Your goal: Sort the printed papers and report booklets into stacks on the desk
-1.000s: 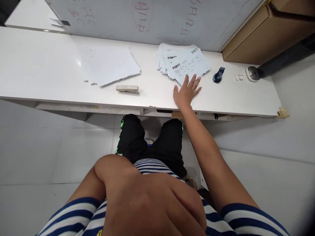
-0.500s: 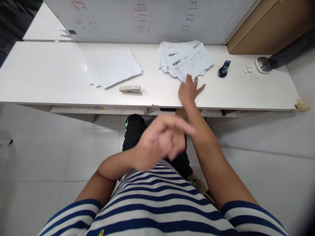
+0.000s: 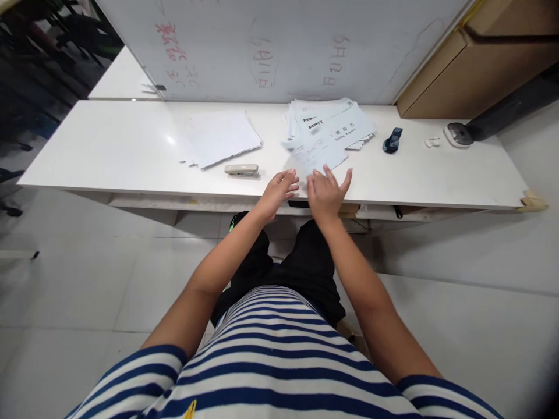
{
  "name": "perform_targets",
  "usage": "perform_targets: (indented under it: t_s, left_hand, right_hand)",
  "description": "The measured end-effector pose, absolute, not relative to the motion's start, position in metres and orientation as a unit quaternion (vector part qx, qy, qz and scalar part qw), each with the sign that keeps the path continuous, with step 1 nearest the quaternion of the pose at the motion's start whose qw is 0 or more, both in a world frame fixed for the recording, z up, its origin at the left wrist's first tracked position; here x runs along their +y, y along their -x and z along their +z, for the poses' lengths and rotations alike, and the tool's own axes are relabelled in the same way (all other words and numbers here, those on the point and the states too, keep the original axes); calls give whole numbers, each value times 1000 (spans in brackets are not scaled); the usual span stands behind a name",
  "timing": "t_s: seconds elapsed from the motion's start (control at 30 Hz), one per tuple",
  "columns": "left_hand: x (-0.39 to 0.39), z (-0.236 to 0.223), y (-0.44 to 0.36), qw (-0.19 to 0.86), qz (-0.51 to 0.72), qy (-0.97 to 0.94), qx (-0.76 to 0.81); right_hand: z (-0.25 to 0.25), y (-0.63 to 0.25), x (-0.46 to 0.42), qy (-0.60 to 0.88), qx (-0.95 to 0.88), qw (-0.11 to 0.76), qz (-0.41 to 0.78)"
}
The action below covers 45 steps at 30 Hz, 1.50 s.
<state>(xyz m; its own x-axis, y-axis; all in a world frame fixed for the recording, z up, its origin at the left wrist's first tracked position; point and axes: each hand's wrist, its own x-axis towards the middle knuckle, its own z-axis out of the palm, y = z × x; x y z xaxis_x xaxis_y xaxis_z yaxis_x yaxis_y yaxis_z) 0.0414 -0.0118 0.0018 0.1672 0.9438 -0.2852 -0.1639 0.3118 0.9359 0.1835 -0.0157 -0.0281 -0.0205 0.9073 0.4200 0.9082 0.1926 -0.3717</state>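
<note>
Right hand [image 3: 325, 196] at near edge of a printed sheet [image 3: 321, 154]; fingertips at the paper, pinch or mere touch, cannot tell. Sheet slants over a paper stack [image 3: 332, 107] on the table [image 3: 131, 151], partly covering it; small print blurred. Left hand [image 3: 276, 193] just beside, fingers loosely parted, bare. Whiteboard [image 3: 218, 52] runs out of view above; cardboard box [image 3: 454, 75] cut off right.
</note>
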Motion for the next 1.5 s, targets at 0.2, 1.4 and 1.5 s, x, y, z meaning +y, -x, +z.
perform_targets:
  t_s: [0.2,1.4,1.5]
  left_hand:
    - [-16,-13,-41,614,464,-394,503]
    - [-46,-40,14,388,421,-564,595]
    - [-60,-36,1,205,361,-691,592]
  right_hand:
    - [-41,-151,-90,622,-715,314,53]
    - [-84,-242,-115,537,-358,476,597]
    - [-87,-236,-113,546,-345,492,583]
